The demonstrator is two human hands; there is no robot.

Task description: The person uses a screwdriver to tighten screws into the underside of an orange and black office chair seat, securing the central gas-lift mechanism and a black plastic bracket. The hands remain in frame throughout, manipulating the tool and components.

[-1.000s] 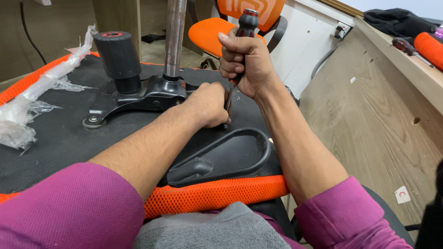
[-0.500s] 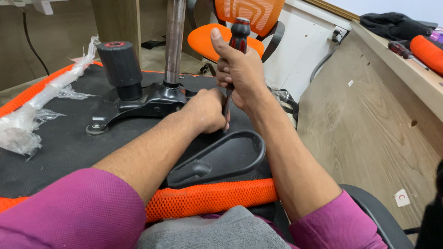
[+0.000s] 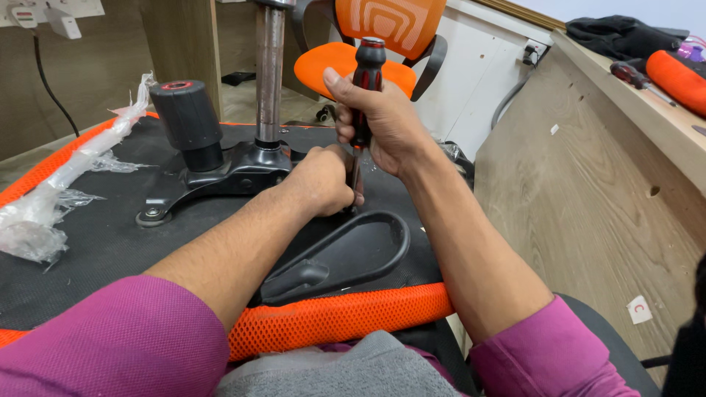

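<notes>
An upturned office chair seat [image 3: 95, 242] with a black underside and orange mesh edge lies across my lap. My right hand [image 3: 382, 121] is shut on the black and red handle of a screwdriver [image 3: 365, 70] held upright, tip down at the seat. My left hand [image 3: 323, 180] is closed around the lower shaft of the screwdriver, pressed against the seat. A black loop armrest [image 3: 346, 254] lies on the seat just in front of my left hand. The black seat mechanism [image 3: 228, 173] with a chrome gas cylinder [image 3: 269, 73] and a black knob [image 3: 187, 117] stands left of my hands.
Crumpled clear plastic wrap [image 3: 44, 213] lies on the seat's left. An orange mesh chair [image 3: 368, 51] stands behind. A wooden desk panel [image 3: 603, 191] rises on the right, with another screwdriver [image 3: 632, 73], an orange roll [image 3: 676, 77] and dark cloth [image 3: 618, 33] on top.
My right hand has shifted its hold on the screwdriver handle, turning slightly, with the thumb now lifted along the grip. My left hand stays at the shaft's base.
</notes>
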